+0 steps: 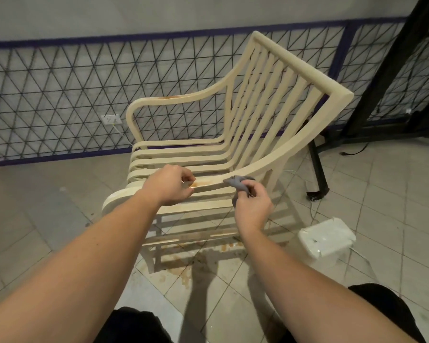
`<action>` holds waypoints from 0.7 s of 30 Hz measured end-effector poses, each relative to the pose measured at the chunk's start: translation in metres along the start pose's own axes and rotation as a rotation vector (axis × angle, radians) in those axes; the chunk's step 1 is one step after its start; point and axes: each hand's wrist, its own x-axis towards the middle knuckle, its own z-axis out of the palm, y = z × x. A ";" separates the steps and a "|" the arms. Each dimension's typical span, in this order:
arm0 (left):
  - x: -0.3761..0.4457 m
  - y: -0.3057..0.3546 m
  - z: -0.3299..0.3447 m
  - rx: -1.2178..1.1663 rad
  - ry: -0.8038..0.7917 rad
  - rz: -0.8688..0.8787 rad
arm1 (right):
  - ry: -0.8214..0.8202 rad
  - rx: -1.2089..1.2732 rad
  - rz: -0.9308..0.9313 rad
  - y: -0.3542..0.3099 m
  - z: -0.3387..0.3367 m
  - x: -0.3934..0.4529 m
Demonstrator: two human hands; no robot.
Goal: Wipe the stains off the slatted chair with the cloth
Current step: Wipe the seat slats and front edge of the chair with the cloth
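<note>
A cream slatted chair stands side-on in front of me. My left hand grips its near armrest, fingers curled over the rail beside an orange-brown stain. My right hand holds a crumpled grey cloth, which touches the same armrest just right of the stain. Another brown stain shows on top of the far armrest. The lower side rails under my hands carry faint brownish marks.
Brown splashes mark the tiled floor under the chair. A white lidded plastic container sits on the floor at the right. Behind stands a wire-mesh fence with a purple frame; a black metal stand and cables lie at the right.
</note>
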 end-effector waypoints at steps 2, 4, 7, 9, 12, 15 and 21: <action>0.000 0.001 -0.001 0.010 -0.004 -0.001 | -0.108 0.033 0.039 0.004 0.006 -0.008; -0.001 0.001 -0.002 0.016 -0.011 0.006 | -0.138 0.040 0.032 0.001 0.003 -0.009; -0.004 -0.002 -0.008 0.027 -0.062 0.046 | -0.061 0.059 0.006 -0.003 -0.012 -0.001; -0.009 -0.009 -0.014 -0.003 -0.080 0.051 | 0.025 0.070 -0.044 -0.002 -0.021 0.008; -0.014 -0.024 -0.022 -0.029 -0.073 0.023 | 0.045 -0.003 -0.094 -0.004 -0.021 0.013; -0.018 -0.034 -0.021 -0.003 -0.088 0.029 | -0.013 -0.043 -0.091 -0.006 -0.007 0.003; -0.024 -0.036 -0.015 0.037 -0.035 0.037 | -0.120 -0.096 -0.062 -0.007 0.026 -0.026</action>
